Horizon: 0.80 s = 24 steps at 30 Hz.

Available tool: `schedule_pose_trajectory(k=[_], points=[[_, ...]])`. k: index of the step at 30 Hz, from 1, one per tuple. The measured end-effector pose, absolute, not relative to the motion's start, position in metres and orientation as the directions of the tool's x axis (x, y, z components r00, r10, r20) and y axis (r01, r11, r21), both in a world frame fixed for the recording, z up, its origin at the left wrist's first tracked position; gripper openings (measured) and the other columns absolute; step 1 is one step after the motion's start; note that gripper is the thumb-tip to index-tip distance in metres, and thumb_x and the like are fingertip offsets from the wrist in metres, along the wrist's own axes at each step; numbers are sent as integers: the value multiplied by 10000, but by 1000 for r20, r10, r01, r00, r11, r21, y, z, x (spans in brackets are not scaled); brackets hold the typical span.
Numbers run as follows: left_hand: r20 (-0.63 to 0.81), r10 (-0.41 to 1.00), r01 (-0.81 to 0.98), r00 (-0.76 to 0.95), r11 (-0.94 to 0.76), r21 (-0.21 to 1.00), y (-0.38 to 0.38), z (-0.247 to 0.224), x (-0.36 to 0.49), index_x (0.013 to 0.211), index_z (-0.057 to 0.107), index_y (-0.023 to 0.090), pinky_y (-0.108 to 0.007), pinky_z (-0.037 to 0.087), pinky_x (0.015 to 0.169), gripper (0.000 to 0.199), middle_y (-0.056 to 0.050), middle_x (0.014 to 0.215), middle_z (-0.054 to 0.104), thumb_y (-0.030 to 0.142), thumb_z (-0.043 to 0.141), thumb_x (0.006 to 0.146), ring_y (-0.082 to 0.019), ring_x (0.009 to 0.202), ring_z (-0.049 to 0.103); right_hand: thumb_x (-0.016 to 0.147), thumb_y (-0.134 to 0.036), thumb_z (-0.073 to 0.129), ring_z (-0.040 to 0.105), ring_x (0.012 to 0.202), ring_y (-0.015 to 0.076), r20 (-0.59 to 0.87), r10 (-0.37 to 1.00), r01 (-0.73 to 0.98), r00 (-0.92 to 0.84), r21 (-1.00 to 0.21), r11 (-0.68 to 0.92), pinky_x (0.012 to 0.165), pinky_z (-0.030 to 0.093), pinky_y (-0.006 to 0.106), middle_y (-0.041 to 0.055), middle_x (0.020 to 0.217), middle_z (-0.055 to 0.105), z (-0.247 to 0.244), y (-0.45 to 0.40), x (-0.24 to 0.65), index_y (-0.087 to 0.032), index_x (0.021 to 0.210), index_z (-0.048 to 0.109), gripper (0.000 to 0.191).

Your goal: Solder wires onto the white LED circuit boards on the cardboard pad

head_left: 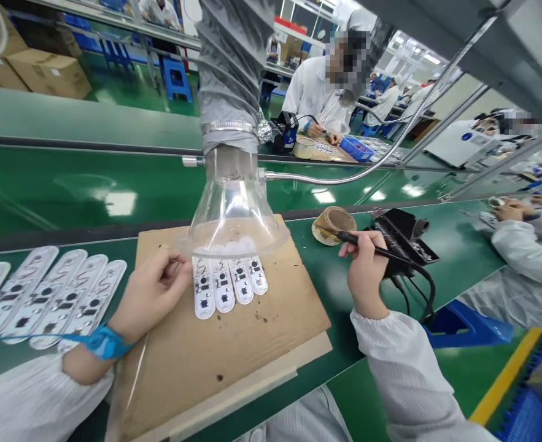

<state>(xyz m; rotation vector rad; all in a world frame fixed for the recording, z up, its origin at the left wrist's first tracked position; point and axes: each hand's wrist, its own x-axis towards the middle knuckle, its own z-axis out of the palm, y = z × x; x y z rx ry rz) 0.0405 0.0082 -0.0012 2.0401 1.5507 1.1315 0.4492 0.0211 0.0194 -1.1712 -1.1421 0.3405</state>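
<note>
Green assembly desk (455, 264) is seen from above, with co-workers in white coats (319, 92) seated beyond it and to its right. A clear plastic funnel hood (234, 215) is hung low over the work on grey ducting (231, 67), and a cardboard pad (252, 350) is laid on the desk beneath it. On the pad, four white circuit boards (229, 285) are lined up side by side, just below the hood's rim. A further row of joined white boards (45, 298) is placed on the desk left of the pad.

The left hand (153, 288) is loosely curled, grasping nothing, and is rested on the pad just beside the four boards. A blue wrist strap (102, 342) is worn on that wrist. A black soldering iron (363, 242) is gripped like a pen in the right hand (367, 273), its tip held just beside a round tin of brass tip cleaner (334, 224). A black iron stand (402, 236) is placed next to the tin.
</note>
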Motion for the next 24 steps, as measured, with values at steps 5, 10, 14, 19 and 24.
schedule_pose_trajectory(k=[5, 10, 14, 19, 24], points=[[344, 935, 637, 88, -319, 702, 8, -1, 40, 874, 555, 230, -278, 373, 582, 142, 59, 715, 396, 316, 589, 981, -132, 601, 426, 1075, -480, 637, 603, 563, 145, 338, 941, 267, 26, -909, 319, 586, 482, 291, -43, 625, 588, 16, 29, 376, -225, 894, 677, 315], [356, 930, 641, 97, -332, 693, 11, -1, 42, 856, 520, 232, -277, 349, 604, 143, 63, 718, 374, 279, 583, 975, -129, 610, 416, 1090, -489, 620, 591, 577, 138, 333, 943, 114, 13, -937, 329, 583, 485, 287, -45, 686, 589, -7, 16, 351, -240, 942, 680, 296], [370, 924, 651, 91, -336, 680, 12, -2, 42, 823, 468, 236, -281, 347, 620, 198, 61, 720, 375, 273, 575, 986, -130, 624, 421, 1095, -484, 632, 592, 573, 143, 347, 934, 109, -80, -929, 354, 565, 471, 289, -38, 691, 607, -20, 11, 358, -244, 995, 710, 271], [361, 926, 657, 108, -339, 673, 10, -1, 42, 802, 441, 239, -286, 340, 613, 225, 60, 721, 401, 255, 572, 983, -125, 613, 414, 1111, -497, 605, 590, 571, 154, 351, 921, 173, -170, -909, 379, 578, 469, 304, -28, 682, 620, -21, 10, 361, -247, 1019, 721, 290], [340, 932, 661, 124, -333, 672, 9, 2, 43, 805, 446, 241, -286, 326, 594, 224, 58, 702, 406, 272, 569, 990, -130, 605, 409, 1093, -544, 615, 585, 571, 166, 336, 926, 239, -172, -898, 370, 574, 487, 317, -13, 694, 633, -18, 10, 360, -250, 991, 721, 329]])
